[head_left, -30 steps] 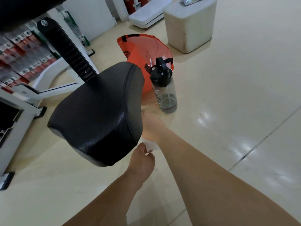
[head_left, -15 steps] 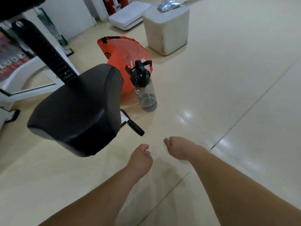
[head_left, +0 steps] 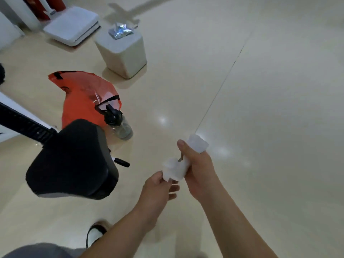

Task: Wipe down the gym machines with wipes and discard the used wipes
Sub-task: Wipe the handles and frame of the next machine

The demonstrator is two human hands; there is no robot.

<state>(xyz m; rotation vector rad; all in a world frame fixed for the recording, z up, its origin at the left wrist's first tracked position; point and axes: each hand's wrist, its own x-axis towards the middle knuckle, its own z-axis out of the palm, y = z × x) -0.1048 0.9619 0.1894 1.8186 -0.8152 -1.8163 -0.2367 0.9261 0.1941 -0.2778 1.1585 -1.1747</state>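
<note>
Both hands have come away from the seat (head_left: 72, 159) at left and meet at lower centre. The left hand (head_left: 158, 190) pinches the low end of the wipe (head_left: 175, 170), whose long axis runs up and right. The right hand (head_left: 201, 169) is curled round its middle, the far end poking out past the fingers.
</note>
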